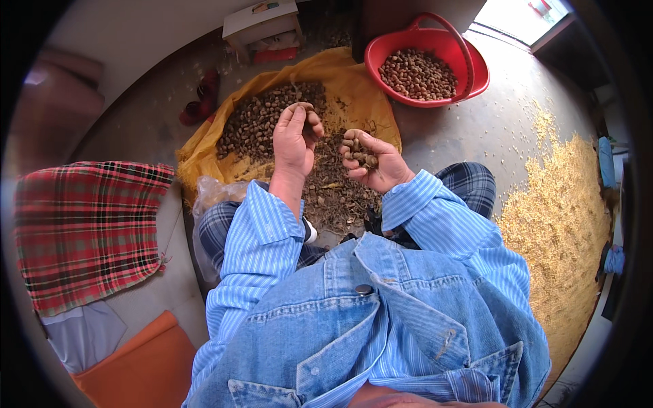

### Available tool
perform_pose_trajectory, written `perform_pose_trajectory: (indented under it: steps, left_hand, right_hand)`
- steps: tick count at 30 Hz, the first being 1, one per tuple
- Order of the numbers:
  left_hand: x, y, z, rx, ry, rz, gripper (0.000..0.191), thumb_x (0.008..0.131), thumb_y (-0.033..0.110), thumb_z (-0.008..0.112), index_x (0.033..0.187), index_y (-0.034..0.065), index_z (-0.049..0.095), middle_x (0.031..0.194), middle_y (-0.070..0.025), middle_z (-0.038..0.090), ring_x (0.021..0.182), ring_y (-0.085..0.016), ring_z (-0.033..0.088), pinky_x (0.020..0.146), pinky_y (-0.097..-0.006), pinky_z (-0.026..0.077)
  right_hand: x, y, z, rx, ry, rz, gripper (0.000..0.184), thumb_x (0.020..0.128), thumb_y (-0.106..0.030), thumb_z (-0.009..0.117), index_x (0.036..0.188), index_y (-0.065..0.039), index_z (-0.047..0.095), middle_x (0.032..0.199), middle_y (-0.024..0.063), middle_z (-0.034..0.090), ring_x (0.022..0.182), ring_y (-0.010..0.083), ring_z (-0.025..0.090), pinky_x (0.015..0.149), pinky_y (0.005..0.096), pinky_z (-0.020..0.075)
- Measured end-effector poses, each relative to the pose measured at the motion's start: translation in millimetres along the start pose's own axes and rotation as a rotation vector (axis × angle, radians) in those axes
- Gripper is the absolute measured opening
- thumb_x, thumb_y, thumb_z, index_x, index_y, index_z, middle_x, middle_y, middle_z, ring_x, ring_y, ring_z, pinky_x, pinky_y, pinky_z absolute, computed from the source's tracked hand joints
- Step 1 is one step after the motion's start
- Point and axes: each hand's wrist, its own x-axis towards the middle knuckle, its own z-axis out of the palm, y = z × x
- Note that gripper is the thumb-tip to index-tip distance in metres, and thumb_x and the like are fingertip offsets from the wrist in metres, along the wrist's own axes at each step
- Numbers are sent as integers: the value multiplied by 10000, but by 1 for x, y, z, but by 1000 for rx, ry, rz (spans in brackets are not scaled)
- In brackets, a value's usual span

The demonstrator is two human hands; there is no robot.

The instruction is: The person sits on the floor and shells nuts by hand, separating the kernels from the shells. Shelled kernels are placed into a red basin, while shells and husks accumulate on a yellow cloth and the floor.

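Note:
My right hand (380,160) is curled palm-up around several brown, soil-dusted pods (360,153) that look like unshelled peanuts. To its left, my left hand (296,140) has its fingers bent toward the thumb; whether anything sits inside it is hidden. Both hands hover over a spread yellow woven sack (357,76). On the sack lies a heap of similar pods (255,120), just beyond and left of my left hand. Dark plant debris (331,196), with bits of stem and soil, covers the ground below and between my hands.
A red plastic basket (477,76) with pods inside stands at the far right. Yellow grain (556,234) is spread over the right floor. A white stool (260,23), dark red shoes (201,99), a clear plastic bag (209,196) and a red plaid cloth (92,224) are around.

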Motion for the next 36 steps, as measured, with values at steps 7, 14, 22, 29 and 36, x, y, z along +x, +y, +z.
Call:
perform_pose_trajectory:
  steps: [7,14,22,29,36]
  left_hand:
    - [-13,25,13,182,-76,57,150,951,132,457,917,44,572,561,53,352,450,-37,274,404,-192,221]
    - [-30,27,35,122,-99,22,165,961,153,435,934,47,560,587,38,335,479,-49,279,403,-188,228]
    - [-41,17,61,195,-127,20,147,948,135,452,932,40,563,561,63,357,450,-23,273,401,-191,213]
    - [-41,-1,46,339,-110,-68,136,942,118,471,930,25,569,550,85,361,427,-7,253,394,-190,198]
    - [-35,-8,29,784,-107,60,128,898,103,522,932,23,616,696,-13,561,600,-123,515,543,-260,415]
  right_hand:
    - [-15,-7,-6,83,3,-102,254,947,-290,456,1092,-91,518,945,80,543,769,178,519,557,234,429]
    - [-8,-5,-11,-8,84,-28,311,951,-352,447,1037,-71,548,899,68,572,746,171,565,535,240,482]
    - [-6,30,-6,-197,131,149,583,905,-606,344,1037,-77,549,851,60,579,671,141,530,502,217,400]
    - [-13,11,-5,-47,137,-19,603,897,-637,295,1070,-118,549,927,36,596,695,121,504,491,185,357]
    - [-11,4,-16,-82,112,-115,171,880,-121,544,1044,-103,496,924,60,557,695,114,495,490,197,370]
